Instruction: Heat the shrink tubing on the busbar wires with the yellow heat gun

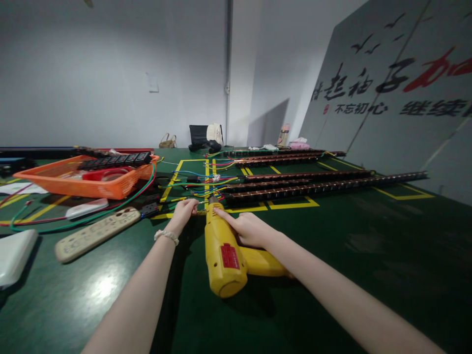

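Note:
A yellow heat gun (224, 250) with a red label lies under my right hand (250, 228), whose fingers wrap round its body near the handle. The gun's metal nozzle points away from me, towards coloured wires (199, 185). Just left of the nozzle, my left hand (186, 211) is closed in a pinch on the end of a thin wire; a light-coloured tip shows between the fingers and the nozzle. Beyond both hands, long black strips (273, 193) with copper-coloured bars stretch to the right, their wires trailing left.
An orange basket (110, 189) holding black sockets stands at the left. Nearer me are a beige power strip (98, 233), a white box (16, 255) and a green cable (99, 216). Yellow tape (295, 205) marks the green table (354, 275). A chair stands beyond its far edge.

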`<state>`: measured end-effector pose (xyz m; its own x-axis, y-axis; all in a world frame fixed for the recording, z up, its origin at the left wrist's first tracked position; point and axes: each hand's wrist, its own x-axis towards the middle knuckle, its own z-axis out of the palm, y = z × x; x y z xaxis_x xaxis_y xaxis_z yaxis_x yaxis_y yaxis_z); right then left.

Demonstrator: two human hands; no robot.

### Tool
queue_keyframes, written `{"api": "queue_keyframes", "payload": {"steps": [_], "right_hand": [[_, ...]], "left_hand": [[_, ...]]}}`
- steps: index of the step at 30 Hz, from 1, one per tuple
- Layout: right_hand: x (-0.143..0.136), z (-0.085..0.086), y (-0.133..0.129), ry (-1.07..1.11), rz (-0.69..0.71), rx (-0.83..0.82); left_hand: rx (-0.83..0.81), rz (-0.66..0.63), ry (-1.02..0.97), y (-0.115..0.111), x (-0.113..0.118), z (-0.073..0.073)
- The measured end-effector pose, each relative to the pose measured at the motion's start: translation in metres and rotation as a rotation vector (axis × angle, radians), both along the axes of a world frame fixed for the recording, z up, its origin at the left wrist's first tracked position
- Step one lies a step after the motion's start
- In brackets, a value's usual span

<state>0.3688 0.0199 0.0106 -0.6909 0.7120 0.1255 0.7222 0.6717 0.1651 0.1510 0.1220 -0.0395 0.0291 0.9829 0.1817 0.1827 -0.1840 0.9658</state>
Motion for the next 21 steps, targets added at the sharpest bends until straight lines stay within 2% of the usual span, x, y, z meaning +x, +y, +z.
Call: {"api": "queue_keyframes", "payload": {"steps": [5,10,16,21], "right_hand": [[0.009,0.002,0.002,0.003,-0.057,-0.018],[0.008,0.000,0.003,-0.035,-0.036,0.024],[0.000,0.002,-0.002,-0.079,-0.015,0.079],[-0.011,-0.001,-0.002,-0.041,0.013,0.062]], "left_hand": [[-0.004,-0.009,-0.006,0.001,0.000,-0.001],[0.020,0.001,0.000,-0.001,0.000,-0.001],[0.066,0.007,0.034,0.002,0.000,-0.003],[0.030,-0.001,-0.012,0.006,-0.001,-0.007]]}}
